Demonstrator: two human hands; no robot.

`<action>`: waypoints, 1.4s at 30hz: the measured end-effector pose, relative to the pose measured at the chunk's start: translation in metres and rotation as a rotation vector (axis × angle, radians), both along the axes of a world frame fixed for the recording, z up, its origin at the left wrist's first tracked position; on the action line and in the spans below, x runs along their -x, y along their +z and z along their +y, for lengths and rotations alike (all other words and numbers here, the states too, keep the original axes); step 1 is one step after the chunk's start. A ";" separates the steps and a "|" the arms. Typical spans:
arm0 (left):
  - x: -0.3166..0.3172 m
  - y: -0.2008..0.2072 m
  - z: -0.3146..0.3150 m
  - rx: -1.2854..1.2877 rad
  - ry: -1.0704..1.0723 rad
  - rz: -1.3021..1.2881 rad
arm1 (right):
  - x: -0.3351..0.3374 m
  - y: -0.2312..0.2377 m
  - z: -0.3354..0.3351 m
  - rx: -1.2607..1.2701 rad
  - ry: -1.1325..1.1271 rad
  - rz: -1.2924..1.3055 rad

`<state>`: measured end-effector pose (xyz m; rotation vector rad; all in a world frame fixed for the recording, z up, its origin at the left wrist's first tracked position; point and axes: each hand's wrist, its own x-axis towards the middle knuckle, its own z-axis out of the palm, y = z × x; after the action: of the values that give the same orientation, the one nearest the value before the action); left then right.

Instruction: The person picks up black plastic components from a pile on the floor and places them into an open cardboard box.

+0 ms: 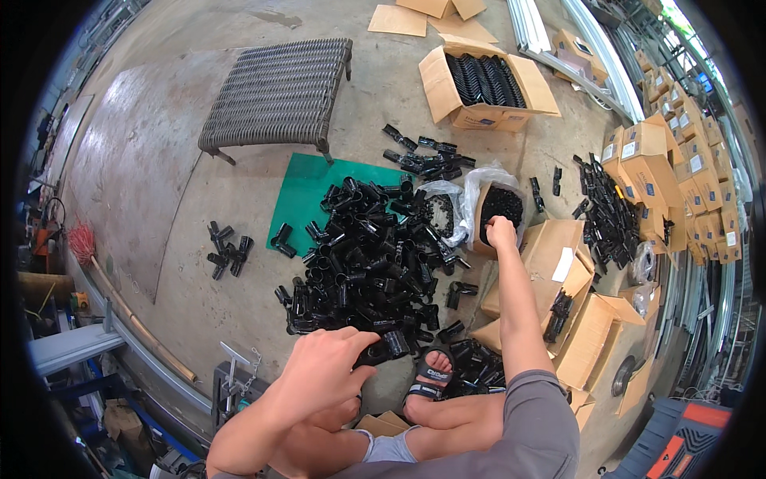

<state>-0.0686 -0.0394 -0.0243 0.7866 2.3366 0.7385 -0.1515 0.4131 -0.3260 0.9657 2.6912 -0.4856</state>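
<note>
The hands are well apart. The left hand (331, 358) grips a black tubular fitting (393, 345); just beyond it lies a heap of fittings (355, 267). The right hand (501, 231) reaches into small black parts (503, 203), fingers bunched; whether they hold one, I cannot tell.

Black is shown by the fittings (363, 259), green by the mat (300, 185). The stool (279, 92) is banded dark grey, the sleeve (542, 419) coloured grey.
</note>
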 end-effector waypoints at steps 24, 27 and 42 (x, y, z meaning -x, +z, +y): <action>-0.002 -0.017 0.002 -0.126 0.055 0.212 | -0.091 0.237 -0.150 1.321 0.049 0.219; -0.005 -0.011 0.003 -0.108 0.050 0.232 | -0.115 0.287 -0.191 1.258 0.289 0.181; -0.022 0.011 0.003 -0.117 0.084 0.246 | -0.141 0.308 -0.251 0.299 1.010 0.714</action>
<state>-0.0467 -0.0360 -0.0130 0.8775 2.5776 0.8630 -0.0110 0.1622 -0.0183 -0.8002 3.0386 -1.0500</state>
